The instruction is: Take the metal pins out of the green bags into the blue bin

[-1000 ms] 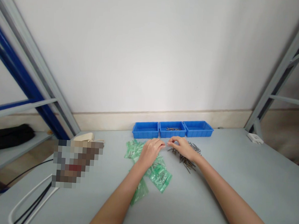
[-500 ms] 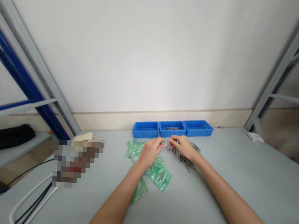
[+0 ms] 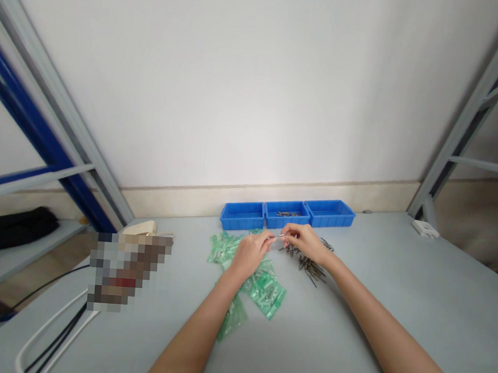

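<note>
My left hand (image 3: 250,252) is closed in a pinch above the green plastic bags (image 3: 267,294), which hold small pale pieces. My right hand (image 3: 307,243) pinches too, just over a loose pile of thin metal rods (image 3: 312,270) that look like screws or drill bits. Between the two sets of fingertips runs a small, thin silvery metal piece (image 3: 279,236), with a hand at each end. Its exact kind is too small to make out.
Three blue trays stand in a row by the wall: a left tray (image 3: 242,223), a middle tray (image 3: 288,219) with several thin rods, and a right tray (image 3: 334,218). White and black cables (image 3: 57,332) lie at left; a white block (image 3: 425,229) sits at far right.
My fingertips have come closer together, and the silvery piece now bridges the gap between them. My right hand has shifted slightly; bags, pile and trays have stayed put.
</note>
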Demonstrator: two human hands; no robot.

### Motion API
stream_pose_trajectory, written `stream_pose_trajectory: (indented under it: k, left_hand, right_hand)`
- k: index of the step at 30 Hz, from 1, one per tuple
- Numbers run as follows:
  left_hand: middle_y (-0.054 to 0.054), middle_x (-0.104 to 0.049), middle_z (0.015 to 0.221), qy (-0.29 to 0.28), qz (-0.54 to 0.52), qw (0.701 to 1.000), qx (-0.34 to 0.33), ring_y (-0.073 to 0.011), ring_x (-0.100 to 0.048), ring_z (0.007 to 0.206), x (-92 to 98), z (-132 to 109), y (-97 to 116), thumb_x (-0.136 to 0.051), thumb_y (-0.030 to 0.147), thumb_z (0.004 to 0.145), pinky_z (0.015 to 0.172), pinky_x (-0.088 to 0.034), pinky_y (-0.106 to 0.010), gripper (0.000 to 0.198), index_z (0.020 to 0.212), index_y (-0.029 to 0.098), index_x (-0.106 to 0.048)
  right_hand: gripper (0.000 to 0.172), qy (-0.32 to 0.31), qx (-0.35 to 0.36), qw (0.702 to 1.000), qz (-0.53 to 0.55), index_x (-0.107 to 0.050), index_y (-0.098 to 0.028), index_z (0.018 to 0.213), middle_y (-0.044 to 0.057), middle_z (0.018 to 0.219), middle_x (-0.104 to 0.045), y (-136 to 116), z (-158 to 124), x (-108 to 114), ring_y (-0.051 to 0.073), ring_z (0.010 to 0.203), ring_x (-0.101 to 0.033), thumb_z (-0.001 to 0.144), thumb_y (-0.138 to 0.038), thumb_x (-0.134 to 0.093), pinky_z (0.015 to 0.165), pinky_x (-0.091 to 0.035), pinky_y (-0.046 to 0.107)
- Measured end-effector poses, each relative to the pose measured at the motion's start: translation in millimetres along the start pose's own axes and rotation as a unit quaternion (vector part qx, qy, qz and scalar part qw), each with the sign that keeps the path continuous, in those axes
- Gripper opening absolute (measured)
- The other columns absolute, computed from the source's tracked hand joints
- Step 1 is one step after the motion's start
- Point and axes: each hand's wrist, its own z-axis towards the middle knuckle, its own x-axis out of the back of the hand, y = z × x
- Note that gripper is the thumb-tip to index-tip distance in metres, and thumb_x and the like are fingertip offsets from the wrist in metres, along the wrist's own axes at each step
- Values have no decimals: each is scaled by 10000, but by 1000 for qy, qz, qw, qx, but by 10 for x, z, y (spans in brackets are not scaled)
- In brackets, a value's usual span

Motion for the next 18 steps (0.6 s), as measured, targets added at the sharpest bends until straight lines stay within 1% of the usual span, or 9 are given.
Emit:
stream_pose_trajectory:
  k: [2,4,6,8,9,13,16,18]
  left_hand:
    - [32,-624,668,2,0,1000,0,-125,-583,660,4,-3,4,-378,288,914,634,-363,-211,220,913,217,-586]
    - [32,-616,653,0,-2,1000,-8,-118,-578,649,9,-5,5,-377,274,913,636,-361,-207,237,848,212,-596]
    - [35,-611,637,-3,-4,1000,-10,-114,-576,641,13,-4,5,-376,257,911,635,-359,-202,252,798,208,-596]
    - [39,-611,627,-7,-2,1000,-3,-115,-579,637,15,-3,7,-374,244,910,630,-359,-200,255,778,207,-589]
    - [39,-612,624,-9,0,1000,2,-117,-583,637,16,-2,7,-373,239,909,627,-359,-200,252,778,207,-586]
    - [38,-624,635,-17,5,1000,9,-124,-596,650,13,-4,10,-364,226,910,629,-366,-203,240,794,207,-573]
    - [34,-627,639,-23,5,1000,7,-133,-604,659,8,-4,13,-347,257,921,635,-373,-210,254,810,206,-570]
    - [31,-629,644,-20,7,1000,13,-137,-604,655,6,-3,17,-360,302,919,631,-376,-214,234,881,211,-572]
  right_hand:
    - [225,-5,6,999,-34,-646,-166,764,10,662,-649,-21,-3,13,152,634,-587,847,-327,-513,607,-405,235]
    - [230,-12,7,998,-61,-676,-175,787,15,688,-658,-39,-5,21,157,658,-589,849,-320,-508,627,-405,240]
    - [193,-4,8,997,-74,-677,-189,888,13,734,-665,-48,-6,21,158,684,-591,821,-322,-554,635,-407,238]
    - [244,13,11,997,-74,-647,-197,982,6,769,-664,-48,-5,19,152,691,-589,781,-331,-613,625,-406,230]
    - [256,19,15,997,-73,-639,-195,983,5,778,-662,-45,-3,18,148,687,-587,769,-337,-630,618,-405,226]
    - [185,32,41,995,-87,-664,-181,824,22,813,-665,-30,6,23,151,710,-584,810,-347,-583,619,-393,227]
    - [211,48,47,992,-110,-667,-180,794,23,820,-665,-34,7,24,154,738,-577,841,-343,-542,636,-380,228]
    - [253,50,35,990,-124,-656,-170,774,22,784,-658,-46,3,20,151,713,-567,864,-353,-505,629,-370,230]
